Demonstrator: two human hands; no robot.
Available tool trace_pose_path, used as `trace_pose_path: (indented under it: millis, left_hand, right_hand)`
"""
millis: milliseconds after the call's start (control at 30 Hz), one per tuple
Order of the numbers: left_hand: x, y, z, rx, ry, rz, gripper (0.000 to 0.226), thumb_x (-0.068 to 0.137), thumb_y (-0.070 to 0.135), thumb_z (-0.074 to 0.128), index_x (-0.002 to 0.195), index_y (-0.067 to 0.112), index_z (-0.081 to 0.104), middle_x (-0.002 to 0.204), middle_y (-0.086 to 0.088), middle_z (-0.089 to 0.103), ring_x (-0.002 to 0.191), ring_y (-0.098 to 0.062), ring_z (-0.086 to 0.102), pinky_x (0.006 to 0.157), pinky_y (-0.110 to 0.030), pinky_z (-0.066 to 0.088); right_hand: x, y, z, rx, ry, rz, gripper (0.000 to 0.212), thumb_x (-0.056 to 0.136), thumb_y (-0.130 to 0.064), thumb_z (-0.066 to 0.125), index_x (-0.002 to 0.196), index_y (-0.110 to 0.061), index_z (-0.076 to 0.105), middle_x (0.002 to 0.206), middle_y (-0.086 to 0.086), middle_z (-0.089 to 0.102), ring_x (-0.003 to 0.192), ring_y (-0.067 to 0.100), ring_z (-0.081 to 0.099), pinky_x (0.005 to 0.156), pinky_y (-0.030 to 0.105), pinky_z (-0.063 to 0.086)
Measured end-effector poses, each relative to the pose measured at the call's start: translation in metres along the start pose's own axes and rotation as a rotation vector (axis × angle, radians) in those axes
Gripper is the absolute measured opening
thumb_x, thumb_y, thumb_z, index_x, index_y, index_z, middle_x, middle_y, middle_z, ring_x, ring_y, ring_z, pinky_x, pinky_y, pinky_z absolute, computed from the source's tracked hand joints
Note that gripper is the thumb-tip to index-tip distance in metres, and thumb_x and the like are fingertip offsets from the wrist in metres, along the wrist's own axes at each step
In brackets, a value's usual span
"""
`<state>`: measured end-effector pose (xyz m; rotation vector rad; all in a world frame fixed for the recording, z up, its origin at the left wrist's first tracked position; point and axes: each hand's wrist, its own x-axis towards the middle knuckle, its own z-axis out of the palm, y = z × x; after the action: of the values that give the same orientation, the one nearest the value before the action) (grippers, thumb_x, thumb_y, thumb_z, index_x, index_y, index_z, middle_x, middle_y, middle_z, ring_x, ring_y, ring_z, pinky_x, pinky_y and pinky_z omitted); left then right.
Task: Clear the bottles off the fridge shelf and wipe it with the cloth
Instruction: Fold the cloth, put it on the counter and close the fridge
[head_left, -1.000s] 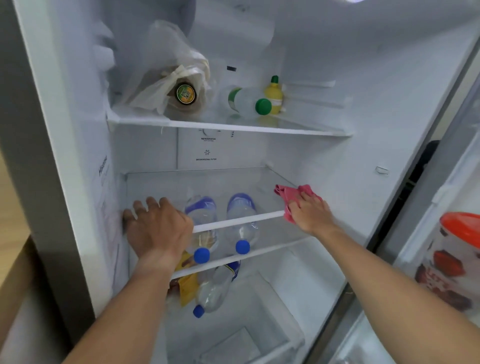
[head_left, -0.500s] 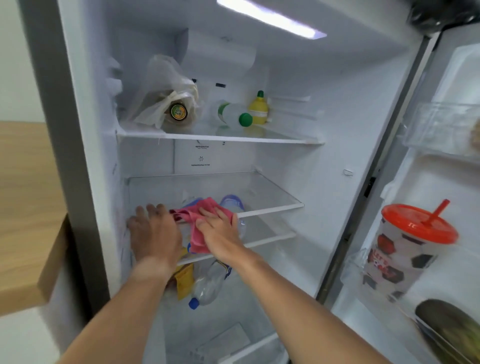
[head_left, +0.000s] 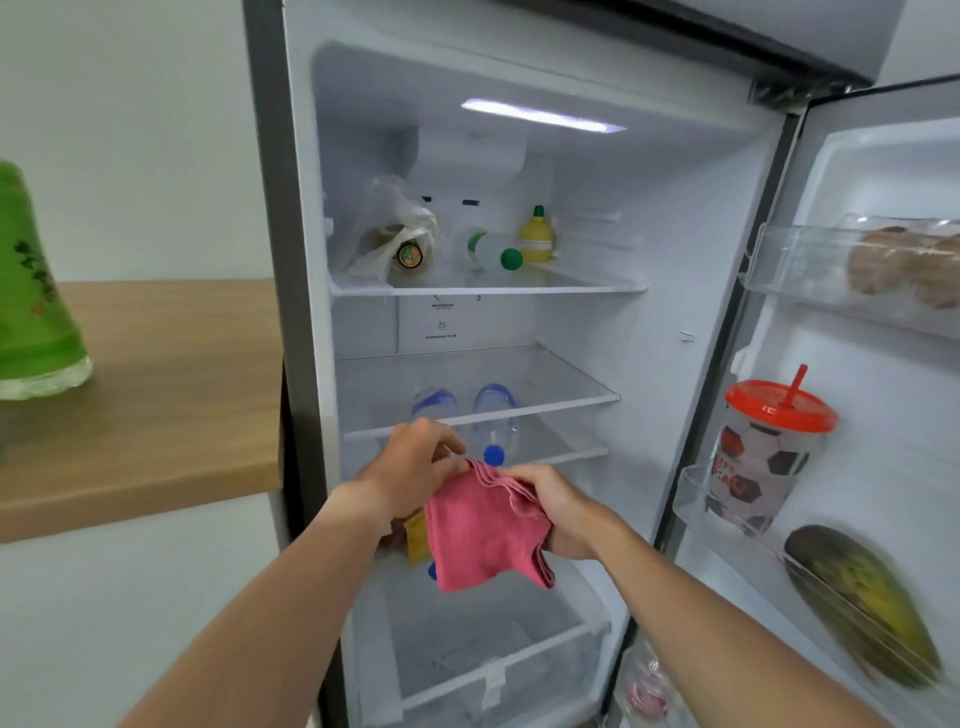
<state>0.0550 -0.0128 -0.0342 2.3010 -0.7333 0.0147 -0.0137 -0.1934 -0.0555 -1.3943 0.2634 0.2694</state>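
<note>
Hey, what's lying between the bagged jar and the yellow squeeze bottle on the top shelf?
In the head view, a clear bottle with a green cap lies on its side between the bagged jar and the yellow squeeze bottle.

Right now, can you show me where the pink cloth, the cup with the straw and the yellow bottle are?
pink cloth (head_left: 483, 530), head view, middle of the fabric.
cup with the straw (head_left: 761, 457), head view, its football-patterned side.
yellow bottle (head_left: 537, 240), head view, its body.

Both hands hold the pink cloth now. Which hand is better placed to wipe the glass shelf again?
Probably the right hand: more of the pink cloth is bunched in its grip, while the left hand only pinches the top corner. Both hang in front of the glass shelf.
</note>
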Motion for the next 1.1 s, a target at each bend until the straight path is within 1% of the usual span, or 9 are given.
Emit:
trace_pose_path:
  millis: [67, 200, 400, 600, 733, 767, 833, 900, 1100]
  left_hand:
    - [-0.009, 0.004, -0.005, 0.062, -0.131, -0.03, 0.011, 0.084, 0.035, 0.074, 0.087, 0.024, 0.074, 0.08, 0.005, 0.068, 0.074, -0.012, 0.061, 0.071, -0.028, 0.048]
    - [-0.027, 0.016, -0.01, 0.181, -0.277, -0.1, 0.03, 0.085, 0.031, 0.074, 0.061, 0.022, 0.059, 0.063, 0.006, 0.054, 0.058, -0.011, 0.05, 0.063, -0.029, 0.041]
    - [-0.051, 0.053, -0.037, 0.165, -0.309, -0.164, 0.024, 0.084, 0.032, 0.076, 0.082, 0.009, 0.07, 0.081, -0.008, 0.071, 0.065, -0.022, 0.073, 0.069, -0.036, 0.064]
    - [-0.062, 0.087, -0.079, 0.211, -0.253, -0.184, 0.021, 0.088, 0.028, 0.07, 0.101, 0.011, 0.071, 0.086, -0.008, 0.074, 0.068, -0.023, 0.077, 0.075, -0.038, 0.065]
    - [-0.077, 0.093, -0.104, 0.34, -0.244, -0.168, 0.026, 0.086, 0.036, 0.071, 0.106, 0.019, 0.071, 0.099, -0.009, 0.076, 0.069, -0.021, 0.07, 0.087, -0.04, 0.06]
    - [-0.08, 0.094, -0.11, 0.348, -0.237, -0.155, 0.023, 0.086, 0.036, 0.072, 0.104, 0.022, 0.072, 0.102, -0.01, 0.075, 0.068, -0.021, 0.066, 0.086, -0.04, 0.059]
    - [-0.087, 0.096, -0.121, 0.327, -0.215, -0.132, 0.015, 0.085, 0.033, 0.074, 0.098, 0.026, 0.073, 0.105, -0.011, 0.074, 0.073, -0.022, 0.062, 0.08, -0.039, 0.059]
    - [-0.093, 0.099, -0.131, 0.3, -0.173, -0.12, 0.016, 0.083, 0.029, 0.077, 0.099, 0.026, 0.075, 0.105, -0.01, 0.074, 0.079, -0.024, 0.066, 0.076, -0.038, 0.06]
    - [-0.109, 0.104, -0.159, 0.393, -0.132, -0.145, 0.028, 0.078, 0.027, 0.08, 0.105, 0.021, 0.077, 0.093, -0.002, 0.073, 0.083, -0.027, 0.073, 0.081, -0.041, 0.062]
  right_hand:
    - [-0.013, 0.002, 0.004, -0.041, -0.054, 0.017, 0.042, 0.096, -0.024, 0.05, 0.126, 0.0, 0.065, 0.106, 0.017, 0.068, 0.091, 0.028, 0.066, 0.082, 0.036, 0.053]
    - [-0.035, 0.002, 0.001, -0.099, -0.165, 0.025, 0.033, 0.095, -0.029, 0.05, 0.103, -0.011, 0.077, 0.094, 0.01, 0.073, 0.08, 0.022, 0.071, 0.076, 0.034, 0.057]
    - [-0.07, 0.002, 0.0, -0.417, -0.175, 0.06, 0.039, 0.083, -0.051, 0.062, 0.098, -0.015, 0.064, 0.086, 0.002, 0.063, 0.074, 0.017, 0.057, 0.074, 0.033, 0.043]
    - [-0.093, -0.011, 0.045, -0.901, -0.063, -0.109, 0.027, 0.069, -0.055, 0.08, 0.092, -0.047, 0.068, 0.105, -0.015, 0.068, 0.105, 0.014, 0.069, 0.095, 0.04, 0.052]
    - [-0.098, -0.018, 0.061, -0.974, 0.098, -0.235, 0.097, 0.067, -0.051, 0.084, 0.147, -0.02, 0.04, 0.139, 0.003, 0.053, 0.128, 0.021, 0.052, 0.101, 0.032, 0.041]
    - [-0.1, -0.022, 0.064, -0.989, 0.092, -0.243, 0.096, 0.069, -0.047, 0.083, 0.149, -0.02, 0.037, 0.138, 0.004, 0.054, 0.121, 0.019, 0.056, 0.097, 0.031, 0.042]
    - [-0.107, -0.031, 0.071, -0.98, 0.07, -0.28, 0.05, 0.075, -0.027, 0.075, 0.12, -0.017, 0.059, 0.104, 0.004, 0.066, 0.089, 0.016, 0.062, 0.077, 0.027, 0.045]
    - [-0.115, -0.038, 0.082, -1.002, 0.08, -0.344, 0.011, 0.077, -0.008, 0.058, 0.075, -0.017, 0.053, 0.066, 0.002, 0.056, 0.063, 0.017, 0.054, 0.057, 0.026, 0.04]
    - [-0.134, -0.051, 0.103, -1.09, 0.1, -0.463, 0.026, 0.08, 0.005, 0.047, 0.061, -0.013, 0.049, 0.059, 0.007, 0.055, 0.056, 0.019, 0.054, 0.052, 0.027, 0.043]
